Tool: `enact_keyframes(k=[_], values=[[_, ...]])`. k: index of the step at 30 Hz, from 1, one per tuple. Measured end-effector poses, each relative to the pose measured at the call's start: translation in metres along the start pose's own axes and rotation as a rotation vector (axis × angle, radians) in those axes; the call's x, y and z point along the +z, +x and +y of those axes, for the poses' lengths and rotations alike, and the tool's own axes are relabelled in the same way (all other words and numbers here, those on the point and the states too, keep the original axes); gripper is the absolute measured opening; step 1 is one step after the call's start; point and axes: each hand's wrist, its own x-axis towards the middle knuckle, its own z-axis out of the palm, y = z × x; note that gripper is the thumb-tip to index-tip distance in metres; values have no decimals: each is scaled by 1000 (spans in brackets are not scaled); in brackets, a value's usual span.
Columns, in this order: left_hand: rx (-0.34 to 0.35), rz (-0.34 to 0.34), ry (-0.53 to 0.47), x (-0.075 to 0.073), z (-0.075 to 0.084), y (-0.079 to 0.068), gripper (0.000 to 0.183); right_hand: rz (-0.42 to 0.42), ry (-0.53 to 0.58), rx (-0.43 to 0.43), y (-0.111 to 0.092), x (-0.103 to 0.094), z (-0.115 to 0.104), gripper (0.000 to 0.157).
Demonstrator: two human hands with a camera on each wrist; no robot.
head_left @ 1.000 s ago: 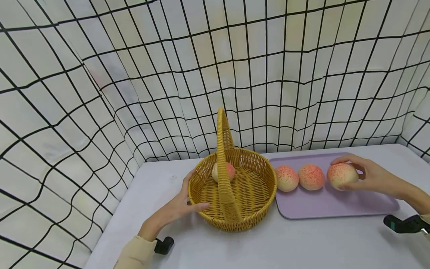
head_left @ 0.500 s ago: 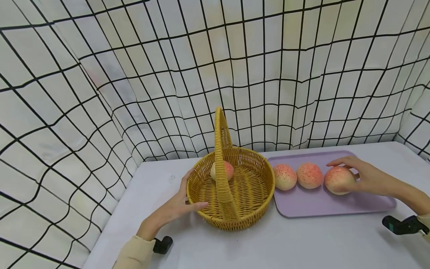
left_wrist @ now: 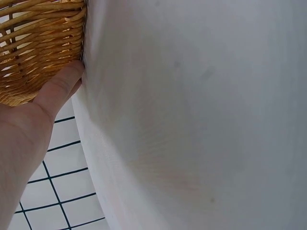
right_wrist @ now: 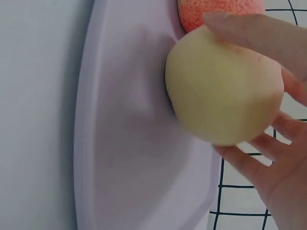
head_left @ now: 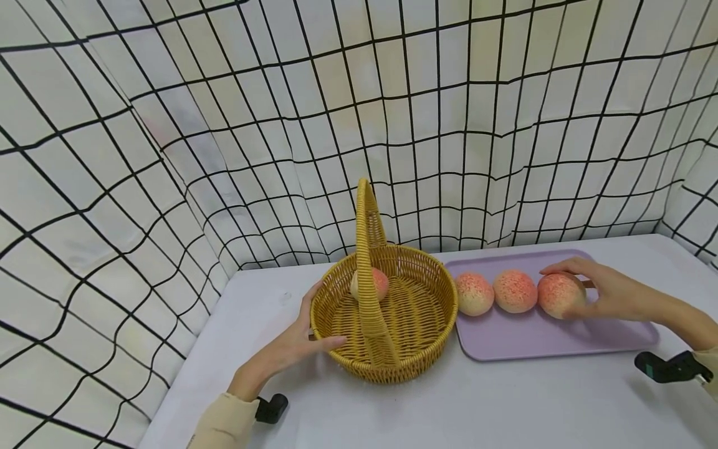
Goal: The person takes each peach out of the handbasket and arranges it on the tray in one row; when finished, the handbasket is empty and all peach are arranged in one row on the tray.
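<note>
In the head view my left hand (head_left: pixel 291 343) grips the left side of a round yellow wicker basket (head_left: pixel 426 358), its thumb over the rim and its fingers along the outer wall. Inside, partly behind the tall handle, lies one peach (head_left: pixel 382 284). My right hand (head_left: pixel 614 293) holds a pink-and-cream peach (head_left: pixel 561 295) at the right end of a row on a lilac tray (head_left: pixel 538 343). To its left sit a speckled middle peach (head_left: pixel 514 291) and a left peach (head_left: pixel 474 294). The right wrist view shows the held peach's pale side (right_wrist: pixel 220 91), between thumb and fingers.
A white-covered table (head_left: pixel 449 411) bears everything. Behind and to the left stands a white wall with a black grid net (head_left: pixel 415 131). The tray's left edge lies close against the basket. Black wrist devices (head_left: pixel 673 366) hang below both wrists.
My right hand has shifted slightly left with its peach, which has turned and now sits against the middle peach. The left hand keeps its hold on the basket; the head view has moved slightly.
</note>
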Motion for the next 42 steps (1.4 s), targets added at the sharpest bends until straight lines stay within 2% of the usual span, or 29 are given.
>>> enact_keyframes(k=[8, 22, 27, 30, 33, 37, 42], values=[[-1, 4, 3, 0, 1, 1, 119, 65, -65, -20, 3, 1, 0, 70], [10, 0, -16, 1, -1, 2, 119, 65, -83, 25, 6, -1, 6, 71], [-2, 1, -3, 0, 1, 1, 118, 92, -144, -25, 11, -4, -3, 72], [-8, 5, 14, -2, 2, -2, 119, 113, -172, -82, 27, -3, -22, 65], [0, 10, 20, -5, 2, -5, 120, 117, -161, -145, 54, 1, -52, 56], [12, 5, 9, -6, 1, -4, 120, 81, -63, -249, 100, 12, -95, 47], [15, -14, -13, -2, -1, 1, 120, -4, 53, -323, 154, 30, -143, 47]])
